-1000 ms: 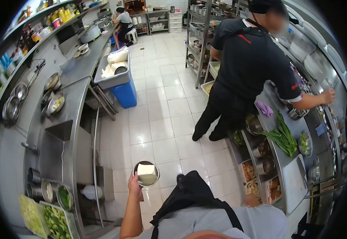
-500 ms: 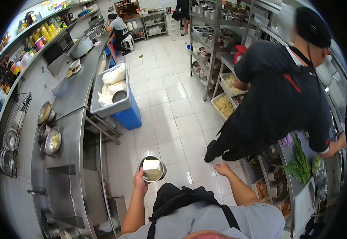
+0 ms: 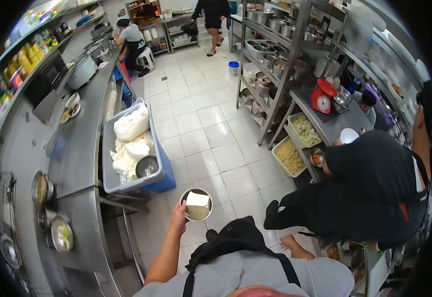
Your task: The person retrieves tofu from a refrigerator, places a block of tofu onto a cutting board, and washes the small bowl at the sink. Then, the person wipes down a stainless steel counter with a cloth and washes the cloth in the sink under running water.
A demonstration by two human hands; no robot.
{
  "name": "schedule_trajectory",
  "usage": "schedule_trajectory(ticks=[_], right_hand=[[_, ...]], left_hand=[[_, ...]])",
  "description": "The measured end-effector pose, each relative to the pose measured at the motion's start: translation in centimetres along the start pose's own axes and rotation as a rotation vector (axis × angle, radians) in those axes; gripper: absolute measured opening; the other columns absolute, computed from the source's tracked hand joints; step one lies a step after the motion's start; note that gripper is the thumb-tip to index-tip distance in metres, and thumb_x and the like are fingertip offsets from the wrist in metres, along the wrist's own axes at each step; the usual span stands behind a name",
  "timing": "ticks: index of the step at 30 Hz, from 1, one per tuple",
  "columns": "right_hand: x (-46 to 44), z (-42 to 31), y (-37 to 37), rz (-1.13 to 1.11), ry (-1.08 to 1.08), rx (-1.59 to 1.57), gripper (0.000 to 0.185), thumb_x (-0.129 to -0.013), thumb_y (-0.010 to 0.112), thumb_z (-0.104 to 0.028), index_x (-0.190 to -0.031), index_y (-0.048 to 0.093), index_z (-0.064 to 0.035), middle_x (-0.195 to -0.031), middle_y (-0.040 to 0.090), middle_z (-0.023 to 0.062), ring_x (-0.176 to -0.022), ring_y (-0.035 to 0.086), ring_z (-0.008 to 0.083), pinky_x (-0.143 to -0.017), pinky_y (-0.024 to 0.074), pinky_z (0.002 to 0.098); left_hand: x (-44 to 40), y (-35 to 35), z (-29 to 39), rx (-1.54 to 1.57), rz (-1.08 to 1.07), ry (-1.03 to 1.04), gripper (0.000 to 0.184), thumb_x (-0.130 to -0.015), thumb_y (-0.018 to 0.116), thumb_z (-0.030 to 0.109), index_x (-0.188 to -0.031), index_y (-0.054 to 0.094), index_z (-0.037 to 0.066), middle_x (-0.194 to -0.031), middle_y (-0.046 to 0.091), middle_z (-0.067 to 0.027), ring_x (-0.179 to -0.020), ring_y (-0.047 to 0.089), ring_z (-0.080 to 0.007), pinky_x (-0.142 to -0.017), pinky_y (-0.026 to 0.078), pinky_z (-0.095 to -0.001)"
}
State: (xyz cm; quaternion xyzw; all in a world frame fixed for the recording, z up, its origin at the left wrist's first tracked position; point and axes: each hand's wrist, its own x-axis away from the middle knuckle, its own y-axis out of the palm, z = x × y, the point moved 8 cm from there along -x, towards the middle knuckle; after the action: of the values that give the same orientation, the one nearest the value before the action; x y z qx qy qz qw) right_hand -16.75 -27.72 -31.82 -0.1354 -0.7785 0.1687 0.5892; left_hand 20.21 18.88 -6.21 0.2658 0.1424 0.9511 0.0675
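My left hand is closed on the rim of a round metal bowl, held out in front of my apron. A white block of tofu sits in cloudy liquid inside it. My right hand hangs low beside my apron, fingers loosely apart with nothing in them. Just past it stands a co-worker in dark clothes, bent toward the right-hand counter.
A grey tub of white food, with a metal bowl in it, stands left on a blue bin. A steel counter runs along the left. Right are a pot rack, a noodle tray and a red scale. Another person stands far back.
The view has shifted forward and right; the tub appears nearer. My left hand still carries the bowl. My right hand has dropped lower. The co-worker has bent down, and the far person has come into fuller view.
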Motion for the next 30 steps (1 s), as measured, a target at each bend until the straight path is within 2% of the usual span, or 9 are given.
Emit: schedule_trajectory(ticks=[9, 11, 14, 15, 16, 18, 23, 28, 30], right_hand=[[-4.4, -7.9, 4.5, -0.09, 0.265, -0.118, 0.031, -0.086, 0.053, -0.032, -0.092, 0.061, -0.0027, -0.076, 0.065, 0.012, -0.065, 0.065, 0.0271, -0.059, 0.0544, 0.0442], [-19.3, -6.2, 9.5, -0.519, 0.488, -0.132, 0.035, -0.088, 0.046, -0.038, -0.088, 0.058, -0.0052, -0.065, 0.058, 0.0094, -0.066, 0.063, 0.028, -0.064, 0.0512, 0.0508], [-16.5, -30.6, -1.2, 0.021, -0.045, -0.193, 0.027, -0.086, 0.053, -0.026, -0.072, 0.061, -0.0043, -0.059, 0.059, 0.01, -0.05, 0.059, 0.0251, -0.043, 0.0458, 0.0398], [-19.7, -36.9, -2.8, -0.036, -0.204, 0.092, 0.031, -0.084, 0.055, -0.025, -0.063, 0.061, -0.0029, -0.056, 0.06, 0.0115, -0.05, 0.06, 0.0243, -0.045, 0.0466, 0.0393], [-18.0, -44.6, -5.5, 0.122, -0.24, 0.158, 0.027, -0.084, 0.054, -0.022, -0.071, 0.064, -0.0009, -0.062, 0.064, 0.0173, -0.046, 0.06, 0.0278, -0.046, 0.05, 0.0393], [-20.5, -55.7, -7.8, 0.138, -0.399, -0.095, 0.027, -0.086, 0.057, -0.026, -0.08, 0.064, -0.001, -0.069, 0.065, 0.0116, -0.051, 0.06, 0.019, -0.044, 0.0488, 0.0344], [-15.5, -77.5, -12.6, 0.136, -0.678, -0.273, 0.024, -0.088, 0.059, -0.024, -0.097, 0.062, -0.0016, -0.079, 0.066, 0.0102, -0.058, 0.062, 0.0155, -0.048, 0.048, 0.0302], [-23.6, -75.3, -11.4, 0.078, -0.56, -0.035, 0.025, -0.088, 0.06, -0.023, -0.101, 0.062, -0.0014, -0.077, 0.066, 0.009, -0.057, 0.062, 0.0173, -0.048, 0.0486, 0.0304], [-21.2, -71.3, -11.6, 0.059, -0.274, -0.227, 0.024, -0.089, 0.06, -0.024, -0.096, 0.063, -0.0011, -0.073, 0.065, 0.009, -0.056, 0.061, 0.0181, -0.045, 0.0484, 0.0319]], left_hand=[[-19.1, 5.6, 10.8, 0.015, -0.109, -0.071, 0.037, -0.1, 0.045, 0.029, -0.129, 0.048, 0.007, -0.114, 0.061, -0.0074, -0.097, 0.063, -0.0173, -0.075, 0.055, -0.0311], [-22.0, 6.5, 13.0, 0.001, -0.108, -0.072, 0.037, -0.1, 0.044, 0.03, -0.13, 0.049, 0.008, -0.114, 0.061, -0.0065, -0.097, 0.063, -0.0163, -0.075, 0.055, -0.0313], [-26.6, 7.2, 16.6, -0.066, -0.01, -0.086, 0.037, -0.1, 0.044, 0.029, -0.129, 0.049, 0.008, -0.113, 0.061, -0.0061, -0.096, 0.063, -0.0163, -0.075, 0.055, -0.0308], [-28.2, 7.4, 17.6, -0.052, 0.004, -0.08, 0.038, -0.1, 0.044, 0.029, -0.13, 0.049, 0.006, -0.113, 0.061, -0.006, -0.097, 0.063, -0.0165, -0.078, 0.054, -0.0305], [-29.8, 7.5, 18.4, -0.045, 0.008, -0.082, 0.038, -0.1, 0.044, 0.029, -0.13, 0.049, 0.006, -0.113, 0.061, -0.006, -0.097, 0.063, -0.0165, -0.078, 0.054, -0.0305], [-33.6, 7.7, 20.2, -0.04, -0.003, -0.06, 0.04, -0.1, 0.044, 0.029, -0.131, 0.048, 0.005, -0.116, 0.06, -0.0066, -0.1, 0.062, -0.0176, -0.083, 0.052, -0.0307], [-44.6, 7.4, 24.0, -0.052, 0.01, -0.059, 0.044, -0.099, 0.047, 0.027, -0.135, 0.044, 0.002, -0.124, 0.057, -0.0105, -0.109, 0.058, -0.0189, -0.09, 0.047, -0.0314], [-56.0, 11.1, 29.4, -0.081, -0.095, -0.08, 0.05, -0.098, 0.05, 0.026, -0.139, 0.039, -0.001, -0.128, 0.055, -0.013, -0.115, 0.053, -0.0195, -0.096, 0.042, -0.0309], [-60.2, 12.9, 31.0, -0.096, -0.165, -0.1, 0.051, -0.098, 0.05, 0.026, -0.14, 0.038, -0.001, -0.129, 0.055, -0.0129, -0.117, 0.052, -0.0199, -0.096, 0.042, -0.0309]])
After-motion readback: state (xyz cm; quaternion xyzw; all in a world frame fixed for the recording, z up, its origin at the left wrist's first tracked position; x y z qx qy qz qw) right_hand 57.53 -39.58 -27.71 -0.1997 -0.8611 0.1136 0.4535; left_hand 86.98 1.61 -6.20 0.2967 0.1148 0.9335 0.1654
